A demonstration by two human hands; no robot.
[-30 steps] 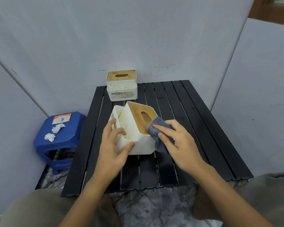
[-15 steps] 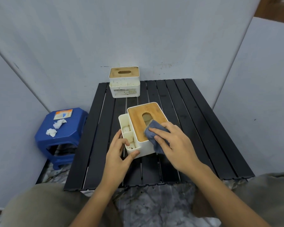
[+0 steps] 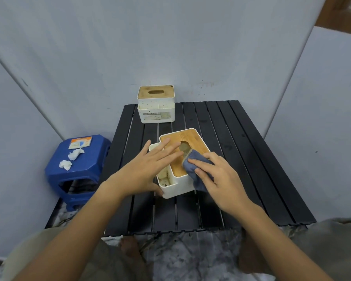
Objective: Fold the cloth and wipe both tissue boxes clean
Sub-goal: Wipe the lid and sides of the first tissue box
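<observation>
A white tissue box with a wooden lid [image 3: 193, 138] stands upright in the middle of the black slatted table [image 3: 241, 159]. My left hand [image 3: 148, 169] lies flat over its left side, straight fingers resting on the lid and thumb at the box's lower left corner. My right hand [image 3: 217, 179] presses a folded blue-grey cloth [image 3: 193, 163] onto the lid's near right edge, and the cloth hangs down the box's right side. A second white tissue box with a wooden lid [image 3: 156, 104] stands at the table's far edge, its sides speckled with dirt.
A blue plastic stool [image 3: 77, 171] stands left of the table, with crumpled white tissues [image 3: 71, 159] and a small orange packet [image 3: 79, 142] on top. Grey panels close in the back and both sides. My knees are at the near edge.
The near box went from tilted on its side to standing upright on the table. My left hand let go of its side and now lies flat over the lid; the cloth stays on the lid's edge.
</observation>
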